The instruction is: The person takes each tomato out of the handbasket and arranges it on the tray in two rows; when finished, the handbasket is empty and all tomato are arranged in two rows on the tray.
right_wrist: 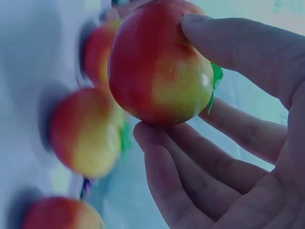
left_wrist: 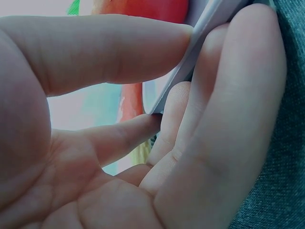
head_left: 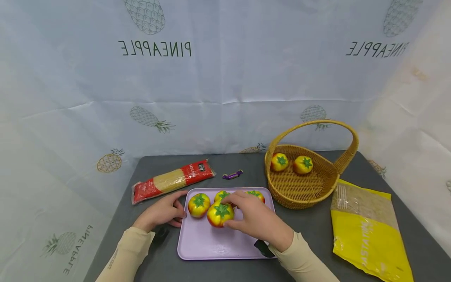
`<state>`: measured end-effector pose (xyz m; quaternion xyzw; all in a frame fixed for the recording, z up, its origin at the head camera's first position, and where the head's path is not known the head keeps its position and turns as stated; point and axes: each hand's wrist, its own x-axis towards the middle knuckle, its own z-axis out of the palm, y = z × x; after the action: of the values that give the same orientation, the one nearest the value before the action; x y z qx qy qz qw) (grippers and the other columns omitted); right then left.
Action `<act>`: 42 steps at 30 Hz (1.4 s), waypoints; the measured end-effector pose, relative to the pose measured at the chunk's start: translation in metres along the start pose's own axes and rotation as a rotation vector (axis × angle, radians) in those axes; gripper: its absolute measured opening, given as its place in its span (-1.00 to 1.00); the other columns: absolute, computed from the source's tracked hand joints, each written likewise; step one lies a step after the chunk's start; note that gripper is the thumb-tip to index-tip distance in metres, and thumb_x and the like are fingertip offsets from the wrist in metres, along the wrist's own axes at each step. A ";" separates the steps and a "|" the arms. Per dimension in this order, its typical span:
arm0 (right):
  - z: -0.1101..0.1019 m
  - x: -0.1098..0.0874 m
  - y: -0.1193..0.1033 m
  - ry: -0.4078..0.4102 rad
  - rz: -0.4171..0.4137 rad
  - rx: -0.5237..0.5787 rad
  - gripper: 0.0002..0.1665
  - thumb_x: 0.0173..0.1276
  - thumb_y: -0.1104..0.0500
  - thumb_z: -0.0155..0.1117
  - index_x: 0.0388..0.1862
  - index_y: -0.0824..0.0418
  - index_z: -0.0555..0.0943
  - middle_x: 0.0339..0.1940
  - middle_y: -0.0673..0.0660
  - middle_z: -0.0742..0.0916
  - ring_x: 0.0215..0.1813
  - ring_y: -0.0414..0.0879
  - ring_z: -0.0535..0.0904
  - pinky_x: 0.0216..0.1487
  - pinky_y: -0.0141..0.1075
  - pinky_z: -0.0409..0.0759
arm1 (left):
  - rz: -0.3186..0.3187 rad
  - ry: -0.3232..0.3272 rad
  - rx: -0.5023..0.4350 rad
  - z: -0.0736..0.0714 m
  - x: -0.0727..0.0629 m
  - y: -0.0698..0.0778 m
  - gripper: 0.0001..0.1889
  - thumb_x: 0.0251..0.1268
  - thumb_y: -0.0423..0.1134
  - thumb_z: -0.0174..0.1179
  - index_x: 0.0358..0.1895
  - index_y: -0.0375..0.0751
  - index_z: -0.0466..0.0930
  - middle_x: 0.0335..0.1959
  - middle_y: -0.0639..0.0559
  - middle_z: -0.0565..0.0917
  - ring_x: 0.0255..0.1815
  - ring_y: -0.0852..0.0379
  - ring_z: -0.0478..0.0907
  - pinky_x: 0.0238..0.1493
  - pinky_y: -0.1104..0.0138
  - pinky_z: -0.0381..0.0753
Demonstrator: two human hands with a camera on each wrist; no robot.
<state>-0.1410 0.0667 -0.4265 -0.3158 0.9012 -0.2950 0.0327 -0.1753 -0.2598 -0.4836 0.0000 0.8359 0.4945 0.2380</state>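
Held between the thumb and fingers of my right hand [head_left: 255, 215] is a glossy red-and-yellow persimmon [head_left: 220, 214] with a green leafy top. The right wrist view shows this persimmon [right_wrist: 159, 64] raised off the tray, its red underside visible. Three more persimmons lie on the lilac tray [head_left: 218, 248]: one at the left [head_left: 199, 205], one behind [head_left: 221, 195] and one partly hidden by my hand [head_left: 256, 195]. My left hand [head_left: 163, 209] grips the tray's left edge [left_wrist: 183, 67], its thumb against the rim and its fingers curled at the outer side.
A wicker basket [head_left: 299, 199] with a tall handle stands at the back right, two persimmons [head_left: 303, 165] inside. Right of it lies a yellow bag [head_left: 370, 235]. A red spaghetti pack [head_left: 172, 181] lies at the back left, beside a purple-wrapped candy [head_left: 232, 175]. A curtain hangs behind the grey table [head_left: 158, 270].
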 end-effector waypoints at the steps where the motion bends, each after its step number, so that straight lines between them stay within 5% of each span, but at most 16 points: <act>1: 0.005 0.001 -0.002 -0.019 0.003 0.004 -0.43 0.28 0.01 0.67 0.24 0.03 0.70 0.16 -0.03 0.75 0.04 -0.13 0.68 0.12 -0.28 0.76 | -0.004 0.003 -0.003 0.000 0.000 0.000 -0.17 0.32 -0.39 0.36 0.66 -0.16 0.28 -0.23 -0.19 0.60 -0.37 -0.04 0.70 -0.27 0.14 0.89; 15: 0.046 0.011 -0.017 -0.126 -0.026 0.052 -0.44 0.28 -0.04 0.67 0.23 -0.06 0.70 0.12 -0.13 0.75 0.05 -0.33 0.64 0.21 -0.38 0.74 | 0.024 -0.023 -0.017 0.001 -0.001 -0.004 -0.15 0.32 -0.39 0.33 0.68 -0.23 0.22 -0.23 -0.18 0.60 -0.39 -0.02 0.71 -0.26 0.12 0.89; 42: 0.068 0.014 -0.023 -0.126 -0.064 -0.025 -0.41 0.27 -0.10 0.68 0.24 -0.04 0.72 0.13 -0.12 0.76 0.00 -0.39 0.65 0.18 -0.41 0.75 | 0.027 -0.015 -0.007 -0.001 -0.004 0.001 -0.17 0.33 -0.39 0.32 0.67 -0.24 0.23 -0.23 -0.19 0.61 -0.40 -0.03 0.69 -0.27 0.11 0.89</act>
<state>-0.1226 0.0095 -0.4679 -0.3627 0.8904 -0.2641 0.0759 -0.1726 -0.2605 -0.4810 0.0141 0.8322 0.5008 0.2377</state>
